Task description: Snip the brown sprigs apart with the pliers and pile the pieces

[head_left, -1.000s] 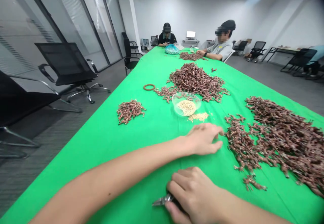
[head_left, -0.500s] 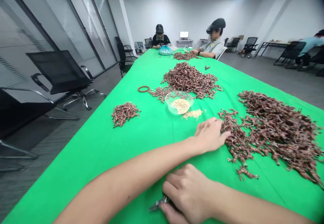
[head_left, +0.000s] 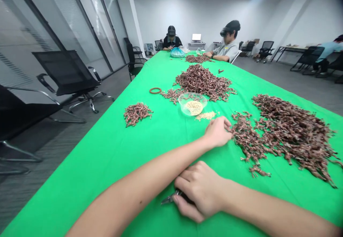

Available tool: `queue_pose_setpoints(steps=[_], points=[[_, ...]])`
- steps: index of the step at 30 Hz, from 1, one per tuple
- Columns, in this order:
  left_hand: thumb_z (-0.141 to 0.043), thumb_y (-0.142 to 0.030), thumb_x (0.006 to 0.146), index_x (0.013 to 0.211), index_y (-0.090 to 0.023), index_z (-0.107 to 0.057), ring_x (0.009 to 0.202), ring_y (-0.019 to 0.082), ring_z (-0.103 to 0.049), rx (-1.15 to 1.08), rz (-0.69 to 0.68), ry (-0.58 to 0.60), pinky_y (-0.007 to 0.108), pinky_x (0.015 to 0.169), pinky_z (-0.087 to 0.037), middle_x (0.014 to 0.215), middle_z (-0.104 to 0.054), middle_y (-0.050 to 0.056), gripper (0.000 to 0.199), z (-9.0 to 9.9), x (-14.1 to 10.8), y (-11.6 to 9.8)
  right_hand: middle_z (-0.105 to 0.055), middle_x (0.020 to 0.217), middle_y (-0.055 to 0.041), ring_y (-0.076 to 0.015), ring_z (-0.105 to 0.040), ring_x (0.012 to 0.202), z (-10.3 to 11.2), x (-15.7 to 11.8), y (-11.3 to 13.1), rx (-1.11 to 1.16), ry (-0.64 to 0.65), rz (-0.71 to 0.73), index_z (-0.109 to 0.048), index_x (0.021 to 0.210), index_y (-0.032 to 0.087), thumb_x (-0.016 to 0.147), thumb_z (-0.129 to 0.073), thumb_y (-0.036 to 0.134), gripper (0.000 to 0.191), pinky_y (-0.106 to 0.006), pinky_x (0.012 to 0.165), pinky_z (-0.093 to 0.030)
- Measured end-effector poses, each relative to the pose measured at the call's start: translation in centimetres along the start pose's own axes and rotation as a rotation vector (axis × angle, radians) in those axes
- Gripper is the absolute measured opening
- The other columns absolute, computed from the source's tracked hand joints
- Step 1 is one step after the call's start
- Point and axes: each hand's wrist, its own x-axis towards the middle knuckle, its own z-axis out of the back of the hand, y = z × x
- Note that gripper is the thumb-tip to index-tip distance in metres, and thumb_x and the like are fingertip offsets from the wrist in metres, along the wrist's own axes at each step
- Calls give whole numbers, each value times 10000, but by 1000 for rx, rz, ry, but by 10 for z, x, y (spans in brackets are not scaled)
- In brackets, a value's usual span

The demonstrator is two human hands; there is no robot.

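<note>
My left hand [head_left: 218,131] reaches across to the left edge of a small pile of brown twisted pieces [head_left: 248,137], its fingers closed on one piece at the edge. Below it, my right hand [head_left: 200,190] is wrapped round pliers [head_left: 168,199], whose metal tip points left above the green cloth [head_left: 150,151]. The larger brown pile [head_left: 294,133] lies to the right. Beyond my left hand stands a clear bowl [head_left: 193,104] of pale grains, with spilled grains [head_left: 205,115] beside it.
Another brown pile [head_left: 203,81] lies beyond the bowl, and a small one [head_left: 137,114] is to the left. A brown ring [head_left: 155,90] lies nearby. Two people sit at the far end by a blue bag [head_left: 177,52]. Chairs [head_left: 66,72] stand at left.
My left hand has drawn its thumb and fingers together at the small pile's edge. My right hand still holds the pliers. The view has shifted slightly.
</note>
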Motion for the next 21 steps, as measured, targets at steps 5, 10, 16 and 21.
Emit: queue_pose_setpoints(steps=[5, 10, 16, 21], points=[[-598, -313, 945, 1246, -157, -575, 1034, 239, -642, -43, 25, 69, 444, 863, -558, 1236, -615, 106, 340, 2, -3, -3, -604, 623, 1, -132, -449, 485, -3, 0, 2, 1, -8, 12, -534, 732, 204, 831, -489, 391, 217, -296, 479, -200], [-598, -314, 945, 1244, -158, -578, 1039, 240, -640, 1, 60, 95, 446, 867, -556, 1240, -613, 106, 338, 6, -3, -6, -593, 619, 1, -130, -429, 480, -1, 0, 2, -1, -8, 10, -534, 737, 204, 846, -485, 396, 226, -295, 481, -189], [-597, -317, 946, 1217, -155, -592, 1014, 230, -647, 77, 34, 76, 432, 851, -561, 1215, -625, 101, 315, 33, -21, 5, -572, 627, 8, -131, -419, 493, 1, -1, 3, -8, 2, 3, -524, 743, 209, 859, -460, 401, 233, -312, 475, -167], [-607, -155, 852, 1026, -144, -730, 826, 196, -658, 122, -6, -58, 309, 740, -533, 853, -692, 49, 213, 83, -70, 24, -573, 642, 9, -134, -423, 505, 2, -4, 6, -18, 21, 9, -524, 757, 213, 869, -450, 398, 229, -324, 477, -167]])
